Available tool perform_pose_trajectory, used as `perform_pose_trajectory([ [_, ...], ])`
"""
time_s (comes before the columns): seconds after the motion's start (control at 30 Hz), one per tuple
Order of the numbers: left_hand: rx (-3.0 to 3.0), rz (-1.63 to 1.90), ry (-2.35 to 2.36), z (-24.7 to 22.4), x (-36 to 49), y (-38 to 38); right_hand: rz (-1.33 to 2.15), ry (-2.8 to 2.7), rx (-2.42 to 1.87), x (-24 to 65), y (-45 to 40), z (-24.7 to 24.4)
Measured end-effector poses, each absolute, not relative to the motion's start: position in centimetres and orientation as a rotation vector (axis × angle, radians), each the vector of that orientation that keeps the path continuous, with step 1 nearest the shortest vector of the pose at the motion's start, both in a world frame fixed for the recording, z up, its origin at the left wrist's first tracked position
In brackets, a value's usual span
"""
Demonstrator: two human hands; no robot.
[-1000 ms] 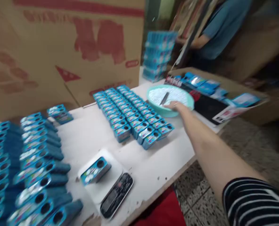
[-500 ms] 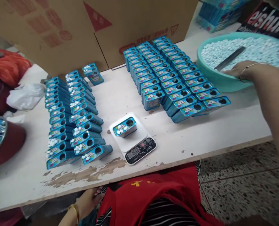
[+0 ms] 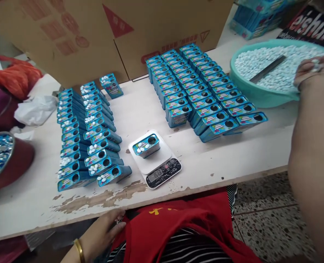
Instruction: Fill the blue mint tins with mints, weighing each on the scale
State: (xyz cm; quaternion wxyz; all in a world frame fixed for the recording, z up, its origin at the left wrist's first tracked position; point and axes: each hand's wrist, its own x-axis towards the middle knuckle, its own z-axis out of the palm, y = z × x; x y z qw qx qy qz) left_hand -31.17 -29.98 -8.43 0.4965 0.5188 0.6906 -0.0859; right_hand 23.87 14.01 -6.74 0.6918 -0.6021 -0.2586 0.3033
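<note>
At the far right, my right hand [image 3: 309,69] is over the edge of a turquoise bowl [image 3: 263,96], its fingers curled around a few white candies. Pale white-blue candies [image 3: 249,60] fill the bowl, and a dark flat metal strip [image 3: 268,68] lies across them. My left hand [image 3: 110,227] rests by the red apron [image 3: 153,226] below the table edge, thumb and fingers apart, holding nothing visible. Between the hands, a blue tin [image 3: 148,148] with several candies on its lid stands on a white digital scale [image 3: 163,155].
Rows of blue tins with round openings [image 3: 195,93] stand right of centre. More tins, many with candies on top [image 3: 101,153], stand left. A large cardboard box [image 3: 156,25] backs the table. A red pot of blue wrapped pieces [image 3: 22,160] sits far left.
My right hand has moved right across the bowl and turned, with candies now showing in its fingers. My left hand has shifted slightly up. The view has shifted a little.
</note>
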Motion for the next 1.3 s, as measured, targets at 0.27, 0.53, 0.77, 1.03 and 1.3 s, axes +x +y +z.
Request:
perform_pose_trajectory([
  [0.27,1.696,0.109,1.619,-9.6,-28.1,-27.6,1.368,-0.922,-1.327,11.7,5.0,-2.0],
  [0.53,2.118,0.501,1.566,-11.7,-26.3,-27.5,1.565,-1.905,-1.119,-4.8,-4.8,-1.3],
  [0.77,2.077,0.488,1.558,-12.4,-26.0,-28.3,0.853,-2.746,-1.132,-8.3,-5.4,0.2],
  [1.03,2.04,0.508,1.555,-13.1,-26.3,-28.4,0.751,-2.787,-1.173,-8.8,-5.2,0.0],
  [1.3,2.025,0.641,1.542,-14.5,-26.2,-27.4,1.69,-1.87,-1.017,-6.3,-5.1,-1.8],
])
